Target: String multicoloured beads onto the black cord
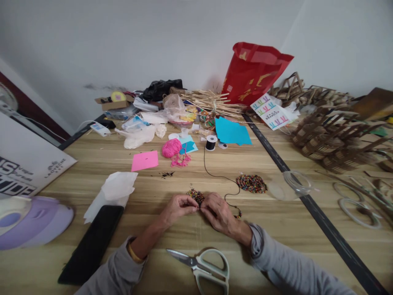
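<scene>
My left hand (181, 207) and my right hand (218, 212) meet at the fingertips, thumb and forefinger pinched on each side. Whatever is between the left fingertips is too small to make out. A thin black cord (219, 176) runs from a spool (211, 143) down to the right hand, which appears to pinch its end; the fingers partly hide it. A short strung row of beads (239, 214) shows beside the right wrist. Just behind the fingertips lies a heap of loose multicoloured beads (195, 195). Further right is a coiled bead strand (251, 183).
Scissors (202, 262) lie in front of my hands. At left are a black flat case (92, 246), white paper (118, 186) and a purple-white appliance (39, 223). Pink yarn (172, 148), a blue sheet (233, 131), a red bag (256, 73) and woven baskets (319, 139) stand beyond.
</scene>
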Available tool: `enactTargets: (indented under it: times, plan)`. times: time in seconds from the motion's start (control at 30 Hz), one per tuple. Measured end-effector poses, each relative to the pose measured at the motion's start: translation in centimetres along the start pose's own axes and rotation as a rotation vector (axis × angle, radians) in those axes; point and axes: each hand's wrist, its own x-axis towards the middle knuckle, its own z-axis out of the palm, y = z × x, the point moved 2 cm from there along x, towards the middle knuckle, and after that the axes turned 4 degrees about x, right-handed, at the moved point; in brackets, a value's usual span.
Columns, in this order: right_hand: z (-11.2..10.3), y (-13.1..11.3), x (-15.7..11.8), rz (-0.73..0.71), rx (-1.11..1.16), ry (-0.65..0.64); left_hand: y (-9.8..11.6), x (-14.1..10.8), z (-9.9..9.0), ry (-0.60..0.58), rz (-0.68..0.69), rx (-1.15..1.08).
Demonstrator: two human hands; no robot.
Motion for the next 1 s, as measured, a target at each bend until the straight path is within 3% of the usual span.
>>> enactTargets:
  times: [1.0]
  plan:
    - [0.05, -0.13, 0.08, 0.002, 0.000, -0.012, 0.02, -0.04, 0.20, -0.027, 0.025, 0.002]
